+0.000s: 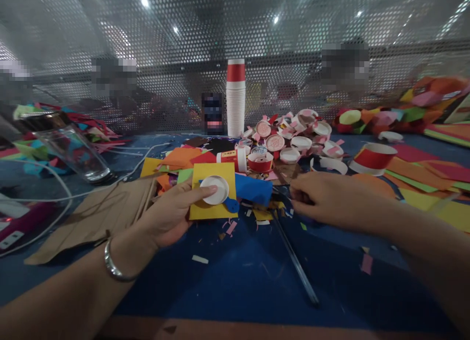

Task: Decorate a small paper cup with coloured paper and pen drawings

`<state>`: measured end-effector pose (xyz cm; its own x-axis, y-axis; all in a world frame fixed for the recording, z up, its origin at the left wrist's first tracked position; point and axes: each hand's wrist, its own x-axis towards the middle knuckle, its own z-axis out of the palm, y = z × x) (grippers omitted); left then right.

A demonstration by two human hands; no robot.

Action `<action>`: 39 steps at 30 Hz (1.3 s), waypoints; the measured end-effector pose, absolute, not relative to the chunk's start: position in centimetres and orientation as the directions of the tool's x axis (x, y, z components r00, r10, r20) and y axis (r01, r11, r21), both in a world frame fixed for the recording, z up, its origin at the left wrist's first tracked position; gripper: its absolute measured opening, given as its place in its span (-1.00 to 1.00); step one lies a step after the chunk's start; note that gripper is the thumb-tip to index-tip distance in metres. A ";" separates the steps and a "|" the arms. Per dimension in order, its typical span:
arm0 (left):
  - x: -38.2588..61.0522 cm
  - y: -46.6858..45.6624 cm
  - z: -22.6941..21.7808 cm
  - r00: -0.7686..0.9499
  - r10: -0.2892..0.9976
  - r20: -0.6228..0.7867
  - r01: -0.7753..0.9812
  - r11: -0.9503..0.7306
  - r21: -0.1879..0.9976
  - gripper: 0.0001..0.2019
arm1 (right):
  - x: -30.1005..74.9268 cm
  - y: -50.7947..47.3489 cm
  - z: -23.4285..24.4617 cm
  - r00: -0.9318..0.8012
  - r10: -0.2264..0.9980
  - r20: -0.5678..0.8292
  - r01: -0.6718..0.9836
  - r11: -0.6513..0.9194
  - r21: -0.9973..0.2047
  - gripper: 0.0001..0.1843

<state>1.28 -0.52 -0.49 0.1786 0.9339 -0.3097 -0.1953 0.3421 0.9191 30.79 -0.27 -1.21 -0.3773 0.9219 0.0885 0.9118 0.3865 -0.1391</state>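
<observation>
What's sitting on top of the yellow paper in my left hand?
A round white disc, under the thumb of your left hand, and a blue piece poking out lower right. What the disc covers on the yellow paper is hidden.

My left hand [172, 207]: bare, forearm bare too as far as it shows. One silver-coloured bracelet [111, 265] on that wrist: shiny, rounded band, bright highlights. Finer detail on it too small to tell. My right hand [323, 193]: bare, wrist and forearm likewise.
</observation>
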 end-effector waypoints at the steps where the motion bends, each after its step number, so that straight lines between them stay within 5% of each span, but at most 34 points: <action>1: 1.3 -0.6 -0.4 0.183 0.934 -0.307 -0.194 0.341 0.920 -0.90 | 30.8 -0.2 -1.1 -0.367 0.923 0.111 0.910 0.382 -0.160 -0.77; 9: 1.2 -0.8 -0.9 0.207 0.951 -0.229 -0.259 0.279 0.925 -0.82 | 29.9 -0.3 0.2 -0.170 0.950 0.261 0.821 0.283 -0.496 -0.72; 14: 1.3 -0.9 -0.9 0.252 0.942 -0.221 -0.266 0.287 0.920 -0.82 | 29.5 -0.7 0.6 0.008 0.976 0.216 0.577 0.172 -0.799 -0.75; 20: 1.7 -1.1 -1.1 0.270 0.952 -0.142 -0.317 0.228 0.921 -0.82 | 27.8 -1.2 -0.6 -0.083 0.962 0.259 0.434 0.269 -0.860 -0.66; 26: 1.9 -1.4 -1.7 0.329 0.940 -0.087 -0.367 0.212 0.906 -0.87 | 25.5 -2.7 -1.0 -0.222 0.965 0.139 0.307 0.204 -0.929 -0.48; 39: 2.6 -2.2 -1.3 0.339 0.937 -0.087 -0.354 0.212 0.911 -0.80 | 24.5 -3.5 -1.3 -0.324 0.943 0.077 0.213 0.152 -0.965 -0.52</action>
<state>2.59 -2.24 -1.30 0.3390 0.9368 -0.0866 -0.3538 0.2122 0.9109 24.51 -3.51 -1.28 -0.3243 0.9428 0.0766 0.2126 0.1516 -0.9653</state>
